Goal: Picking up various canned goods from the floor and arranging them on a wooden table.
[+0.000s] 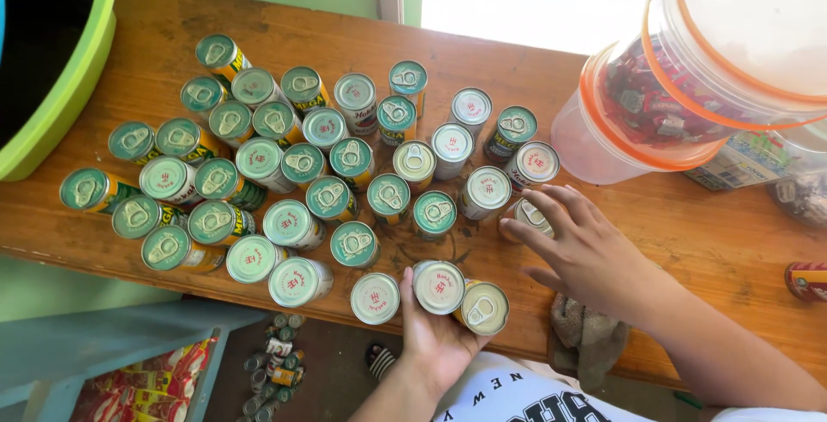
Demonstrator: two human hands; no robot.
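Many small tins with pull-tab lids stand upright on a wooden shelf [706, 241], packed close together. My left hand [431, 336] comes up from below the front edge and grips a silver-topped tin [438, 287], touching a yellow tin [483, 307] beside it. Another silver-topped tin [376, 298] stands just left of that hand. My right hand [586, 245] reaches in from the right, its fingers closed around a tin [527, 214] at the right end of the group.
Stacked clear tubs with orange rims [680, 86] holding small wrapped sweets stand at the back right. A green basin [60, 103] sits at the far left. A grey cloth [586, 336] hangs over the front edge. More tins [276, 362] lie on the floor below.
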